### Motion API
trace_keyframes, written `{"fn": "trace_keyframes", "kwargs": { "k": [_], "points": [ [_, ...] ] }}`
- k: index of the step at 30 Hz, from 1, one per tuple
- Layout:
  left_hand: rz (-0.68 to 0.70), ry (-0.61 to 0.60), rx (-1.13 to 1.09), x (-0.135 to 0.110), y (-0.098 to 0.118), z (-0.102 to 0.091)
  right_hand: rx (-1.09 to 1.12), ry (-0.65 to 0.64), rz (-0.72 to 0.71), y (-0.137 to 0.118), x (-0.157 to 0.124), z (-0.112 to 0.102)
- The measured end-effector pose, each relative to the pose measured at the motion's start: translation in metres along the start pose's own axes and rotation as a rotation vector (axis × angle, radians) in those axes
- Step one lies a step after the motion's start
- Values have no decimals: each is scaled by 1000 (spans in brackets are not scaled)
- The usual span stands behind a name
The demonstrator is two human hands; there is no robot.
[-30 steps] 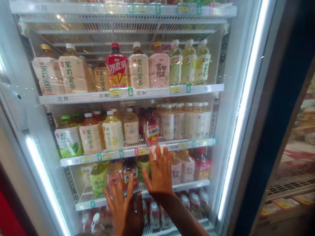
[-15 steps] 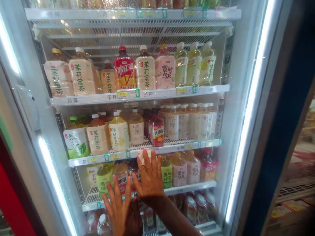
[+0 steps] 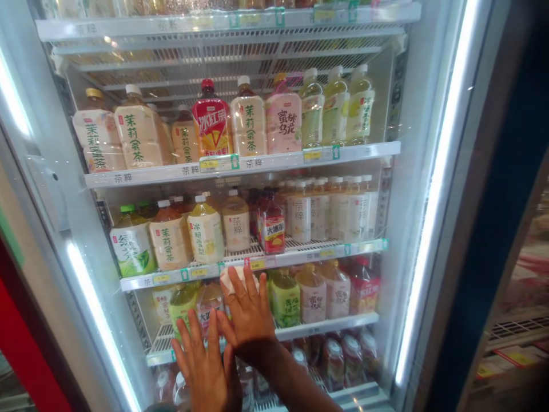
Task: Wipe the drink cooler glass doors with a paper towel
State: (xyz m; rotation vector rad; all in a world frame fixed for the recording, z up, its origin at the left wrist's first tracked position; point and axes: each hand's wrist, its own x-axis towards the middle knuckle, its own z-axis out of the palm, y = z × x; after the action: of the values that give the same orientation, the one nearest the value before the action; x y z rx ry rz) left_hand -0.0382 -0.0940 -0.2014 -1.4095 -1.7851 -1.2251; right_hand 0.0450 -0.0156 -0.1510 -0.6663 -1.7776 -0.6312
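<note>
A glass door (image 3: 206, 54) of a lit drinks cooler stands in front of me. My right hand (image 3: 252, 320) lies against the glass with its fingers spread, pressing a crumpled white tissue (image 3: 226, 281) under them. Part of the tissue is hidden by the fingers. Just below and to the left, my left hand (image 3: 205, 363) rests flat with fingers apart and nothing in it. Behind the hands, inside the cooler, are a green tea bottle (image 3: 286, 300) and a yellow-green bottle (image 3: 182, 303).
Several rows of bottled tea stand on wire shelves, among them a red-labelled bottle (image 3: 211, 123). Bright light strips (image 3: 422, 223) run down both sides. A dark door frame (image 3: 484, 189) borders the right, with another shelf (image 3: 514, 332) beyond. A red panel (image 3: 26, 337) is at lower left.
My right hand has slid left across the glass with the tissue, and slightly down. My left hand has shifted a little left and down, still flat.
</note>
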Motion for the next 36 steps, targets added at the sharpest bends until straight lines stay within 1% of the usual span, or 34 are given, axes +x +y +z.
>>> {"fn": "trace_keyframes", "kwargs": {
  "k": [1, 2, 6, 7, 8, 9, 10, 13, 14, 15, 16, 17, 21, 22, 23, 24, 25, 28, 29, 30, 31, 32, 34, 36],
  "points": [
    [2, 7, 0, 1, 2, 0, 0, -10, -11, 3, -1, -2],
    [9, 11, 4, 0, 3, 0, 0, -28, -19, 7, -11, -5],
    [68, 18, 39, -7, 8, 6, -47, -108, -19, 30, -86, -16],
    [80, 21, 47, -8, 10, 8, -63, -113, -23, 38, -96, -19],
    [88, 22, 51, -8, 13, 10, -81, -101, -21, 47, -97, -22],
    [92, 22, 51, -7, 17, 12, -99, -78, -9, 56, -90, -26],
    [92, 21, 49, -5, 22, 13, -113, -47, 17, 65, -75, -30],
    [98, 14, 26, 5, 42, 16, -123, 40, 101, 94, -16, -42],
    [103, 10, 19, 8, 49, 17, -112, 44, 106, 101, -3, -45],
    [109, 9, 13, 10, 56, 19, -101, 44, 102, 107, 2, -47],
    [117, 9, 9, 12, 63, 21, -99, 44, 98, 110, -3, -47],
    [125, 11, 7, 12, 68, 23, -111, 39, 104, 112, -15, -46],
    [153, 27, 8, 10, 87, 37, -210, 9, 158, 116, -88, -38],
    [156, 33, 7, 10, 92, 40, -226, 3, 162, 120, -97, -38],
    [157, 39, 3, 11, 96, 43, -232, 3, 162, 127, -98, -41],
    [158, 46, -5, 12, 101, 45, -231, 9, 162, 136, -92, -45],
    [161, 52, -17, 14, 105, 47, -225, 21, 163, 147, -79, -52],
    [171, 64, -40, 20, 118, 51, -185, 69, 150, 182, -29, -77],
    [172, 67, -40, 22, 121, 53, -172, 79, 142, 190, -18, -84],
    [172, 72, -36, 23, 124, 54, -167, 86, 140, 196, -16, -89],
    [172, 81, -33, 24, 126, 55, -170, 85, 148, 199, -21, -92],
    [171, 90, -32, 24, 128, 56, -179, 80, 164, 199, -34, -92],
    [172, 104, -35, 22, 132, 58, -196, 70, 195, 196, -73, -89],
    [174, 104, -41, 20, 137, 60, -202, 55, 179, 197, -109, -84]
  ]
}}
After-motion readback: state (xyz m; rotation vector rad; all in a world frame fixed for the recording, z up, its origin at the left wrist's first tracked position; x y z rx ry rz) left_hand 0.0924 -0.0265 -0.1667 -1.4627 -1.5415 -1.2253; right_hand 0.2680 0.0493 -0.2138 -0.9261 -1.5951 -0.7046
